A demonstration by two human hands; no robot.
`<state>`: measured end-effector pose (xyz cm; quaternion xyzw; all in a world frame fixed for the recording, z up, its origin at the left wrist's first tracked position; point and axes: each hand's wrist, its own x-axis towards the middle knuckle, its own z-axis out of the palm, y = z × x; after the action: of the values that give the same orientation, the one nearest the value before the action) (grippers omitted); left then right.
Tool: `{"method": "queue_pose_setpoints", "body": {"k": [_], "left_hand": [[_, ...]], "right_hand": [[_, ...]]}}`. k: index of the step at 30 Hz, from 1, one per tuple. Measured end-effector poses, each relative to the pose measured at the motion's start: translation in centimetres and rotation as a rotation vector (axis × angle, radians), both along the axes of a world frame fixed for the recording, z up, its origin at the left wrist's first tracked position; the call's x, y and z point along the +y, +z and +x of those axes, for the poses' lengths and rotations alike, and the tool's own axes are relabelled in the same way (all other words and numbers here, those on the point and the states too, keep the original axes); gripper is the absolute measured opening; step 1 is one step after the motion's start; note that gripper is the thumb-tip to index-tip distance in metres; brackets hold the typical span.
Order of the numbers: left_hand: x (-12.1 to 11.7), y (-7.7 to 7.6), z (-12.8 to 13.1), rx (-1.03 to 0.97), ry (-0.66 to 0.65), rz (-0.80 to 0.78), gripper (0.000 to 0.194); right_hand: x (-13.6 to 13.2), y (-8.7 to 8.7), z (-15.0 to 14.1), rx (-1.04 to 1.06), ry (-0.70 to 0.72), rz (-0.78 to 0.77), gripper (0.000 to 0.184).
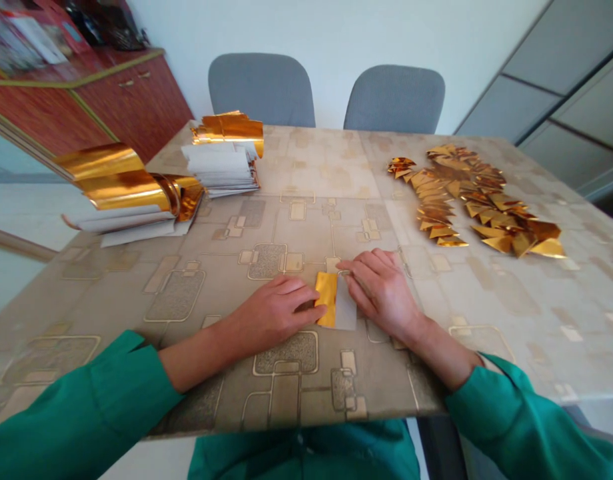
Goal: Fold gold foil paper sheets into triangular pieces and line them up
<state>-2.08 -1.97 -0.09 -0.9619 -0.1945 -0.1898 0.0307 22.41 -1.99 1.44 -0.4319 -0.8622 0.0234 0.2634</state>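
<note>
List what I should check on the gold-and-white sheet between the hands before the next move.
1. Left hand at the sheet's gold edge: ok.
2. Right hand on the sheet's white end: ok.
3. Gold-and-white sheet lying flat on the tablecloth: ok.
4. Sheet edges lined up: cannot tell, the fingers cover part of them.
5. Folded gold triangles apart from both hands: ok.
6. Gold-and-white stacks apart from both hands: ok.
</note>
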Motion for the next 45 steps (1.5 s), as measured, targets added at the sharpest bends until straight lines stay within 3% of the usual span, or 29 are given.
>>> {"method": "queue_pose_setpoints", "body": {"k": [4, 11, 16, 20, 28, 31, 34, 36, 40, 45], "left_hand": [[-0.6, -0.1, 1.0, -0.078, 0.079, -0.092, 0.019], [0.1, 0.3, 1.3, -0.119, 0.21, -0.275, 0.02], [0.7, 0.1, 0.5, -0.07, 0.297, -0.208, 0.045], [0.5, 0.3, 0.2, 0.022, 0.359, -0.142, 0.049], [0.3, 1.0, 0.5, 0.093, 0.448, -0.17, 0.059], [1.0, 0.8, 0.2, 0.023, 0.297, -0.143, 0.051], [2.0, 0.8, -0.2, -0.05, -0.049, -0.095, 0.023], [2.5, 1.1, -0.3, -0.048, -0.215, -0.095, 0.024], [3.0, 1.6, -0.2, -0.01, -0.301, -0.017, 0.029], [2.9, 1.1, 0.5, 0.013, -0.285, 0.099, 0.032]], "right_hand": [[-0.8, -0.2, -1.3, -0.011, 0.073, -0.076, 0.012], [-1.1, -1.1, -2.0, -0.125, 0.039, -0.18, 0.008], [-1.1, -0.8, -1.6, -0.116, 0.073, -0.212, 0.019], [-1.1, -0.7, -1.4, -0.112, 0.076, -0.208, 0.028], [-1.0, -0.9, -1.3, -0.163, 0.084, -0.201, 0.041], [-0.8, -0.8, -1.0, -0.165, 0.113, -0.204, 0.043], [-0.5, -0.6, -0.7, -0.159, 0.159, -0.233, 0.042], [-0.2, -0.3, -0.4, -0.152, 0.191, -0.263, 0.042], [0.3, 0.1, 0.1, -0.153, 0.238, -0.278, 0.042], [0.4, 0.4, 0.6, -0.119, 0.277, -0.248, 0.028]]}}
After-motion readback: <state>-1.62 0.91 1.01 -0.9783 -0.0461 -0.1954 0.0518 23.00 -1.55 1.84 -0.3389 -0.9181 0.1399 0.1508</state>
